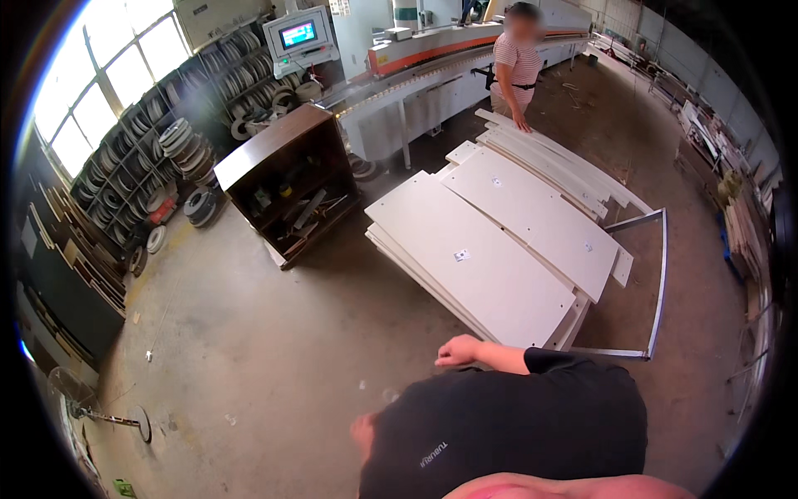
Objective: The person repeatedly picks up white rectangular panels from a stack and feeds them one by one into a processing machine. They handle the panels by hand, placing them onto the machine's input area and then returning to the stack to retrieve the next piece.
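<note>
My right hand hangs in front of my dark shirt, just off the near corner of a stack of white panels. Its fingers are curled in, and nothing shows in them. Only a smeared part of my left hand appears beside the shirt, over the floor; its fingers cannot be made out. The panels lie in overlapping piles, with small labels and drilled holes on their faces. Beyond them, narrow white strips lie under the hand of another person in a striped shirt.
A metal frame juts out right of the panels. Left of them stands a dark brown open cabinet with tools inside. Behind is a long machine with a screen. Rolls of edging fill racks by the window; a fan stands lower left.
</note>
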Action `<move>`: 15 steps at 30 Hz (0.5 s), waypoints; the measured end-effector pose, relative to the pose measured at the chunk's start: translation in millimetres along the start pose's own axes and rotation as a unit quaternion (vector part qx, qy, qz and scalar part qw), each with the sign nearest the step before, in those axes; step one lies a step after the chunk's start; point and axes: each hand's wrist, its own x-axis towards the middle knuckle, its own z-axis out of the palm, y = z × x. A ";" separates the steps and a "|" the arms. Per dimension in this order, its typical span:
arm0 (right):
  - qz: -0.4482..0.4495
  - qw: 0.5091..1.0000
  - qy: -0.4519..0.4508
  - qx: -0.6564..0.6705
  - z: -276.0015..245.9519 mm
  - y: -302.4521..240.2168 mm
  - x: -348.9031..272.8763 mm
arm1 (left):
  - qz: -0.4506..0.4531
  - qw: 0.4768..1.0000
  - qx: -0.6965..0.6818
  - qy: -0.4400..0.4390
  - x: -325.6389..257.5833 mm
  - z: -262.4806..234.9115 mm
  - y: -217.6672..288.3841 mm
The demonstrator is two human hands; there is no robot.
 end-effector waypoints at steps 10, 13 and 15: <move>0.114 0.967 0.134 0.183 -86.8 -52.1 138.9 | -0.308 0.950 0.039 -0.030 59.4 -92.2 -129.7; 0.113 0.949 0.193 0.224 -102.9 -36.5 194.3 | -0.434 0.900 0.022 -0.033 80.5 -133.0 -153.6; 0.117 0.924 0.213 0.293 -118.2 -17.9 247.5 | -0.481 0.877 0.007 -0.007 114.4 -179.6 -168.7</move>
